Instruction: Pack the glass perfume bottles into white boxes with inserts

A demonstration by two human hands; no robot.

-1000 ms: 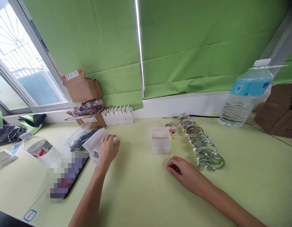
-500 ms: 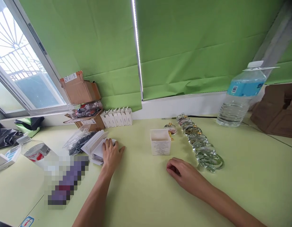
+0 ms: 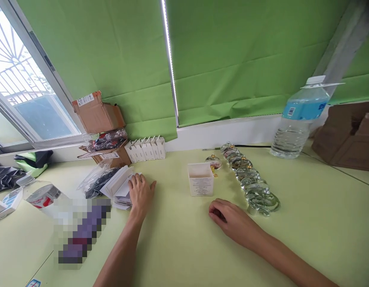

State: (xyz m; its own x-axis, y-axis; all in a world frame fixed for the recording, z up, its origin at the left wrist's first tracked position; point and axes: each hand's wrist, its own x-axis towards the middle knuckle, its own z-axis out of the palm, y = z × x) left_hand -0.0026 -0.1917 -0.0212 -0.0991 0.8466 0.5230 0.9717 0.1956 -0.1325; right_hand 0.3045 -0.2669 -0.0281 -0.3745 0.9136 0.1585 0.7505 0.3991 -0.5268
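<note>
My left hand (image 3: 140, 195) lies palm down at the right edge of a stack of flat white folded boxes (image 3: 120, 187). Its fingers stretch over the top ones and the thumb is held apart. My right hand (image 3: 222, 212) rests curled on the green table, with nothing visible in it. An open-topped white box (image 3: 201, 184) with printed text stands upright between and beyond my hands. Behind it sits a round clear ornament (image 3: 213, 161) with a gold top. A row of similar clear, round ornaments (image 3: 243, 172) runs along the right, beyond my right hand.
Upright white boxes (image 3: 145, 149) line the back edge beside stacked cardboard cartons (image 3: 98, 116). A large water bottle (image 3: 295, 119) and a brown carton (image 3: 346, 135) stand at the back right. On the left are a bag of dark items (image 3: 101, 183) and a clear plastic bottle (image 3: 44, 195).
The camera view has shifted slightly. My left hand stays at the stack of folded boxes with only a slight movement of the fingers, and my right hand stays curled in place.
</note>
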